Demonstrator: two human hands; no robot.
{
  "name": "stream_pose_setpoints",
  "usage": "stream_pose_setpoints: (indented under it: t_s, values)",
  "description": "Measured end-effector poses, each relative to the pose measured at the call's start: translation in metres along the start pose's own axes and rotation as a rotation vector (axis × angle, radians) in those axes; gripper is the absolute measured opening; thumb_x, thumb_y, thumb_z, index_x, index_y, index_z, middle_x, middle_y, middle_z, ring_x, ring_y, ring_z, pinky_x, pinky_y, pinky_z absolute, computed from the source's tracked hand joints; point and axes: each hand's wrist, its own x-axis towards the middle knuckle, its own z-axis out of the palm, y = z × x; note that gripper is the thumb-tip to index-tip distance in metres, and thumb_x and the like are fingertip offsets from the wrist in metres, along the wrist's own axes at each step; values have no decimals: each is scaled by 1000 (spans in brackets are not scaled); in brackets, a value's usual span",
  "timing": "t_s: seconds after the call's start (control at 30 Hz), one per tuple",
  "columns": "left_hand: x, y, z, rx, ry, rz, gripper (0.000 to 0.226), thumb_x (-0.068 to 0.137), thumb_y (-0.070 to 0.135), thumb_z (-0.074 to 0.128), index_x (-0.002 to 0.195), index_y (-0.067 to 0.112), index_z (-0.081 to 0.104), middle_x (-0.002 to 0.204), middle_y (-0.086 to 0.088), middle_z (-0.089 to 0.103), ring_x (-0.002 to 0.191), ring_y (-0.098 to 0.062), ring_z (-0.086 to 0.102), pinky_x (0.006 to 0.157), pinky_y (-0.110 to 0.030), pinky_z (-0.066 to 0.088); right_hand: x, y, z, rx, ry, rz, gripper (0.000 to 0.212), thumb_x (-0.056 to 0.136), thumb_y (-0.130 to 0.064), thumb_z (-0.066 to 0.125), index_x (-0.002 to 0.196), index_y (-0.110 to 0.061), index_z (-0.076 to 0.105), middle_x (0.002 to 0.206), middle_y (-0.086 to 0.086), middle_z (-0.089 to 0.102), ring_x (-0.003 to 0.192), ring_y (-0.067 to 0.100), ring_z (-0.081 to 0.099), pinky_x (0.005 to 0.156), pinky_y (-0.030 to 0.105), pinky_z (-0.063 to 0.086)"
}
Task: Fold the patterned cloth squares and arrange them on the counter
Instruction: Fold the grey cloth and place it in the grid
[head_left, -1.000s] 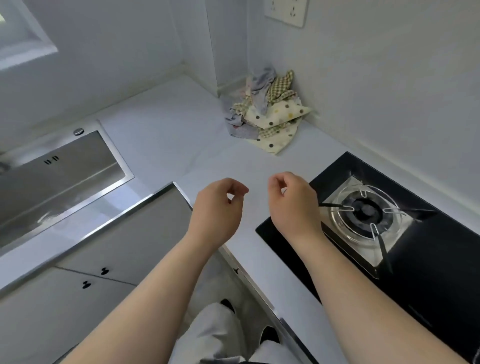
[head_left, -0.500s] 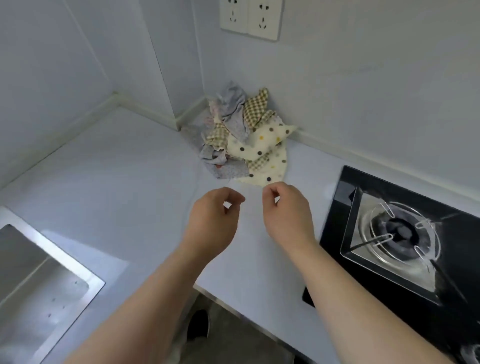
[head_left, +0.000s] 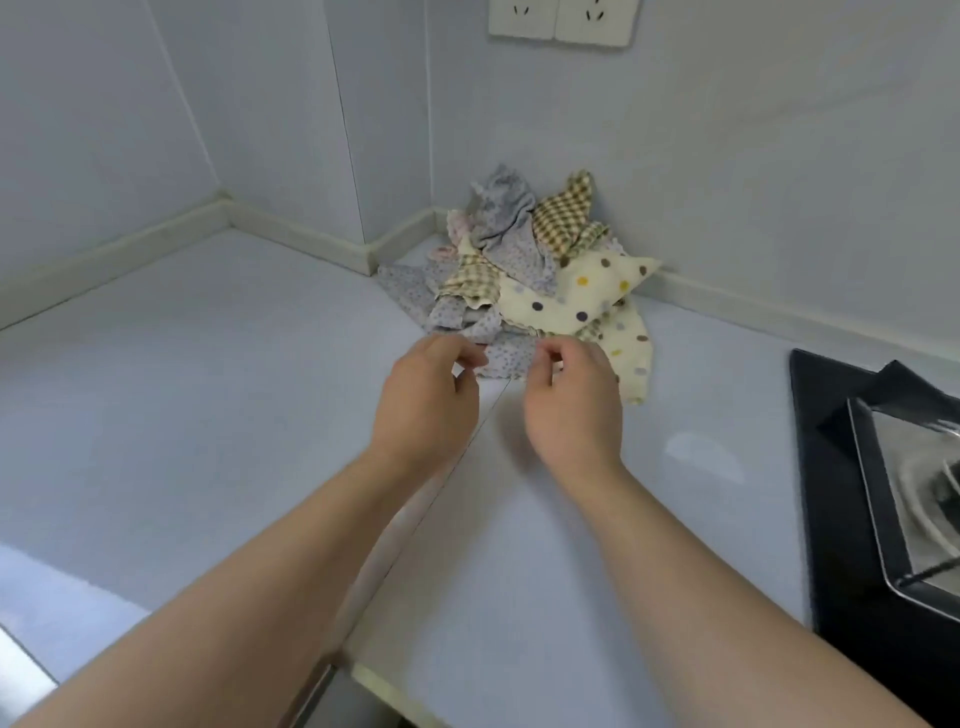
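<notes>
I am leaning over the pale bench (head_left: 156, 395), which is running into a tiled corner. My left hand (head_left: 423, 400) is hovering low over it, its fingers (head_left: 467, 356) curling in, thumb and forefinger narrow and holding nothing, the tips sitting just at the front edge of the cloths (head_left: 524, 280). The cloths are lying crumpled and unfolded in the corner, leaning against the wall (head_left: 753, 182). Grey dotted ones are lying at the left and on top, yellow checked ones are standing up at the back, and a cream one with coloured spots is spreading to the right and front. My right hand (head_left: 571, 415) is hanging just beside the left, not touching it. Its fingers (head_left: 545, 349) are curling narrow over the near edge of the cloths, and I cannot tell whether they are pinching any. Two white sockets (head_left: 561, 21) are showing high on the wall. At the far right a black hob (head_left: 852, 519) is sitting in the bench, well apart from the cloths.
</notes>
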Motion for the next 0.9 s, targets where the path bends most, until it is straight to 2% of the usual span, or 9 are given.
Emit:
stream_pose_setpoints:
  t_s: [0.07, 0.13, 0.23, 0.3, 0.4, 0.57, 0.73, 0.9]
  values:
    - [-7, -19, 9, 35, 72, 68, 27, 87, 2, 57, 99, 25, 66, 100, 16, 59, 79, -7, 51, 77, -18, 37, -3, 11, 15, -16, 54, -45, 21, 102, -24, 49, 116, -20, 65, 117, -2, 57, 109, 20, 55, 81, 35, 47]
    - [-11, -29, 9, 14, 105, 77, 29, 85, 3, 57, 98, 28, 64, 100, 15, 60, 76, -5, 52, 77, -20, 39, -9, 15, 24, -28, 121, -116, 25, 102, -24, 49, 120, -18, 65, 122, 1, 58, 111, 22, 55, 85, 37, 49]
    - [-11, -30, 0, -77, 196, 70, 27, 86, 8, 55, 102, 27, 65, 105, 9, 64, 83, -15, 59, 79, -29, 46, -19, 18, 24, -77, 201, -215, 26, 101, -23, 49, 121, -16, 65, 122, 3, 59, 113, 24, 53, 90, 40, 48]
    - [-12, -33, -1, -25, 210, 102, 26, 87, 8, 55, 105, 25, 64, 111, 7, 63, 91, -18, 59, 82, -30, 45, -22, 23, 23, -153, 178, -241, 27, 101, -21, 48, 121, -13, 65, 123, 5, 59, 115, 25, 52, 91, 41, 47]
    - [-18, -42, 2, -22, 165, 82, 27, 88, 7, 57, 110, 21, 65, 117, 3, 61, 100, -18, 57, 87, -27, 41, -24, 29, 24, -197, 182, -210, 27, 101, -20, 48, 120, -11, 66, 122, 6, 59, 116, 26, 52, 94, 41, 46]
    - [-11, -47, -6, -78, 144, 108, 27, 89, 8, 56, 111, 21, 64, 118, 3, 61, 94, -9, 48, 84, -23, 35, -25, 23, 27, -300, 167, -209, 29, 102, -19, 46, 123, -10, 64, 122, 7, 60, 116, 26, 52, 96, 41, 46]
    - [-2, -54, -18, -187, 188, 57, 25, 90, 11, 56, 111, 22, 65, 120, 2, 61, 95, -10, 49, 84, -24, 35, -19, 19, 26, -232, 217, -83, 28, 96, -18, 52, 121, -15, 65, 127, 3, 59, 121, 24, 51, 98, 40, 46]
    - [12, -34, -36, -261, 94, 140, 22, 90, 9, 59, 104, 25, 64, 117, 5, 63, 100, -12, 55, 84, -22, 37, 19, -10, 31, -385, 46, 9, 43, 97, -21, 47, 139, -19, 56, 142, 7, 51, 135, 32, 37, 103, 43, 40]
